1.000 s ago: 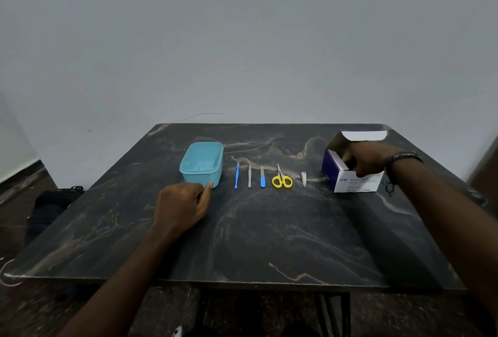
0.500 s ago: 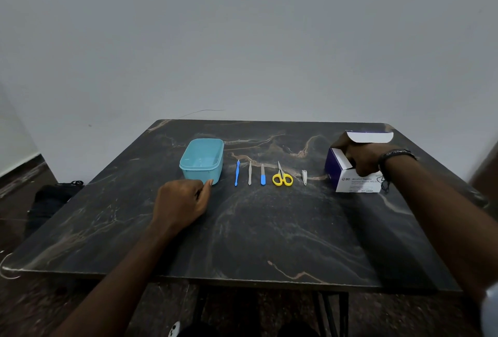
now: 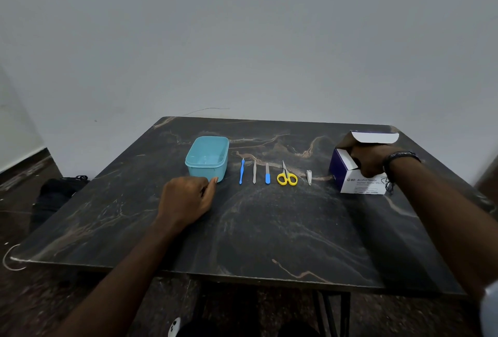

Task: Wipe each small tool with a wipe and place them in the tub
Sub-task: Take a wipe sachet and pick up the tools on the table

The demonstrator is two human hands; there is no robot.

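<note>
hidden: the fingertips of the right hand (image 3: 370,160) go down into the open top of the white and purple cardboard box (image 3: 361,177), so what they touch inside cannot be seen, nor whether they hold a wipe.
cut off: a pale rounded shape shows at the lower right edge; it is too cropped to make out. a dark bag (image 3: 58,191) on the floor is half hidden behind the table's left edge.
writing: the box front reads "bd alcohol swabs"; the smaller lines beneath are too fine to read.
right hand: reaches into the box at the table's far right, a dark beaded bracelet (image 3: 398,157) at the wrist. grip cannot be told.
left hand: the left hand (image 3: 188,197) rests on the dark marbled table top (image 3: 269,228), fingers loosely curled and holding nothing, thumb tip just beside the near wall of the teal plastic tub (image 3: 207,158).
tub: stands open, left of the tools.
tools: in a row, apart from each other, left to right: blue-handled thin tool (image 3: 241,171), plain metal file (image 3: 254,172), blue-handled short tool (image 3: 267,173), yellow-handled scissors (image 3: 286,174), small metal nail clipper (image 3: 309,177).
</note>
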